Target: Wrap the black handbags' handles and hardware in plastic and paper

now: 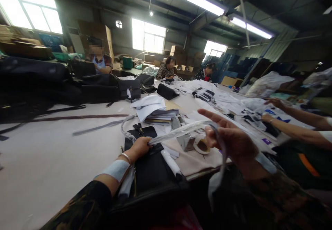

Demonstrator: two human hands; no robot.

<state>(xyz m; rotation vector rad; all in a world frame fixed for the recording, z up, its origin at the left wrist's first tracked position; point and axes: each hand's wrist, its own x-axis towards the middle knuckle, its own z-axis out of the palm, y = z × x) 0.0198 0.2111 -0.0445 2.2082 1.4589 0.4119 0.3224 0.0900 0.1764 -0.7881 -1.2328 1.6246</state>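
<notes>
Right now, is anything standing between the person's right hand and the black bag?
Partly: a white piece lies along the right side of the black bag, toward the right hand. The pale strip spans from the left hand to the right. With depth hard to judge, they may not truly block it.

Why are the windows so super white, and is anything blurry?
In the head view, the windows glare white, probably far brighter than the dim room; the right hand looks a bit soft; the black bag fades into shadow low down.
</notes>
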